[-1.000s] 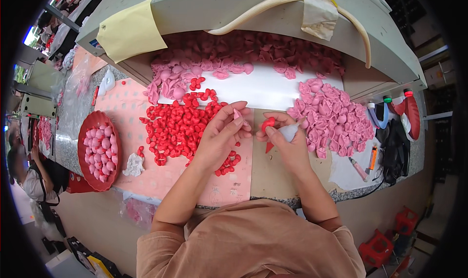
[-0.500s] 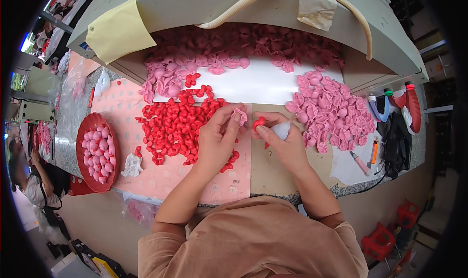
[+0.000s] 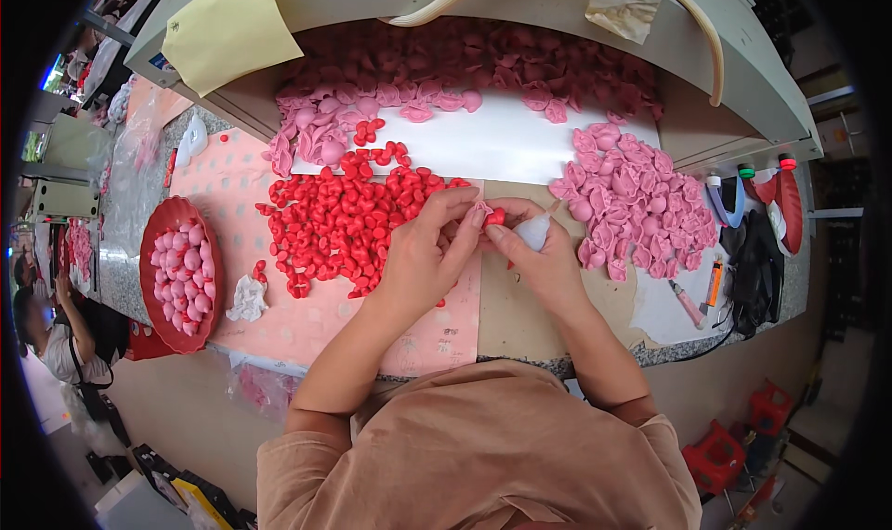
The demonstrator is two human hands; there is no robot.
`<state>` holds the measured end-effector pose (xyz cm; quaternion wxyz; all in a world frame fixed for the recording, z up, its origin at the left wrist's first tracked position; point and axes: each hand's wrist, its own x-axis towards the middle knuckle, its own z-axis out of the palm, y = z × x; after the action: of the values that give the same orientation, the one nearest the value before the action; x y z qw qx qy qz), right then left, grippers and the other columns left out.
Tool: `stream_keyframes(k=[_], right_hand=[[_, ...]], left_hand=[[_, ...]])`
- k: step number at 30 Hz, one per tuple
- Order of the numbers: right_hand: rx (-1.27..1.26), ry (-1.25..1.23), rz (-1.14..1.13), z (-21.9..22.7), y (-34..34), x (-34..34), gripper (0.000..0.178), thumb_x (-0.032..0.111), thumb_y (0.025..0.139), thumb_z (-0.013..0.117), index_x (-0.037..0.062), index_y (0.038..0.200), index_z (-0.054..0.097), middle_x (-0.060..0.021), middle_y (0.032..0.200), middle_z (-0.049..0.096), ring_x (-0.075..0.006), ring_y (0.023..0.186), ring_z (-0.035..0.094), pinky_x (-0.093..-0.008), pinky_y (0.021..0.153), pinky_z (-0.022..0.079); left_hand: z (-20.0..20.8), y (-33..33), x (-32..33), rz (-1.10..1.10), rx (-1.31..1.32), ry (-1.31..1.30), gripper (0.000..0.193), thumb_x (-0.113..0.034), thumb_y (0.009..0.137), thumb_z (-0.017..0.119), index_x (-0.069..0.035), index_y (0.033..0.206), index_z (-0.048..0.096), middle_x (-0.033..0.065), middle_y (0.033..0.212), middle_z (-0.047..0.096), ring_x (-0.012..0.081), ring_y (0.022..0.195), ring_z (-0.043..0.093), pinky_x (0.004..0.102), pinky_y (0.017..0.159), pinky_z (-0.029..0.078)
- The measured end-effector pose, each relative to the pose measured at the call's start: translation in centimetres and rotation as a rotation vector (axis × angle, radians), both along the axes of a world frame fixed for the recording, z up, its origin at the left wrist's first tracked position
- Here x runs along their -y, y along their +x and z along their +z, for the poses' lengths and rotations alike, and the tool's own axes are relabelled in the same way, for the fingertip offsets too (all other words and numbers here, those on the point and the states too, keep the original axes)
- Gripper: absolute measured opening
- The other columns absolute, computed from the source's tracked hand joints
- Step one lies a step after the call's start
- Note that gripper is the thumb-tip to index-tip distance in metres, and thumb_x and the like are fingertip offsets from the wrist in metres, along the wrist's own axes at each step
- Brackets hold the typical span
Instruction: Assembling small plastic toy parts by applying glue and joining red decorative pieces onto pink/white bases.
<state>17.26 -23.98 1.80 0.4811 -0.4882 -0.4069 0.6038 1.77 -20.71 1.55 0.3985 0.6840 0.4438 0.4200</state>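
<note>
My left hand pinches a small pink frilled piece between thumb and fingers. Close against it, my right hand grips a glossy red bow-shaped piece at its fingertips. A small translucent white squeeze bottle is tucked in that same right hand. The two pieces meet or nearly meet; fingers cover their contact. Left of my hands spreads a heap of red bow-shaped pieces. To the right lies a pile of pink frilled pieces.
A red scalloped bowl of pink and red pieces stands far left, near a crumpled white tissue. More pink pieces fill the grey housing ahead. An orange tube and black bag lie right.
My hands have come together, bringing the red piece up against the pink one. The whole view has shifted slightly. Both hands keep their holds.
</note>
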Motion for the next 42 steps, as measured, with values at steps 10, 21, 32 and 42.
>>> stream_keyframes(k=[10,21,32,42], right_hand=[[-0.003,-0.013,-0.012,0.0,-0.2,0.0,0.026,0.013,0.089,0.058,0.0013,0.112,0.054,-0.0033,0.098,0.062,-0.0099,0.086,0.062,-0.0178,0.063,0.044],[0.037,0.088,0.006,-0.8,0.0,0.1,0.027,0.013,0.088,0.06,-0.0004,0.111,0.055,-0.0021,0.096,0.06,-0.008,0.085,0.059,-0.0205,0.07,0.047],[-0.079,-0.038,0.066,-1.2,0.0,0.2,0.026,0.012,0.089,0.059,-0.0019,0.11,0.054,-0.0041,0.099,0.059,-0.0123,0.087,0.06,-0.0262,0.079,0.051],[-0.086,0.0,0.05,-1.3,0.0,0.3,0.027,0.012,0.09,0.058,-0.0024,0.113,0.051,-0.0036,0.101,0.055,-0.0114,0.093,0.056,-0.0268,0.082,0.05]], left_hand=[[0.1,-0.6,-0.5,-0.103,-0.203,0.169,0.018,-0.015,0.089,0.056,0.002,0.095,0.055,0.0174,0.086,0.058,0.0357,0.072,0.06,0.0413,0.058,0.048],[0.1,-0.7,-0.4,-0.129,-0.29,0.183,0.02,-0.02,0.091,0.052,-0.001,0.086,0.054,0.0144,0.078,0.057,0.0346,0.062,0.057,0.0426,0.052,0.046],[-0.7,-0.4,-0.3,-0.071,-0.239,0.256,0.02,-0.019,0.092,0.05,-0.001,0.084,0.054,0.0139,0.07,0.056,0.0317,0.057,0.057,0.0398,0.048,0.045],[-0.3,-0.3,-0.1,-0.084,-0.216,0.205,0.02,-0.017,0.093,0.05,0.0,0.083,0.053,0.0161,0.071,0.056,0.0328,0.06,0.057,0.0395,0.05,0.044]])
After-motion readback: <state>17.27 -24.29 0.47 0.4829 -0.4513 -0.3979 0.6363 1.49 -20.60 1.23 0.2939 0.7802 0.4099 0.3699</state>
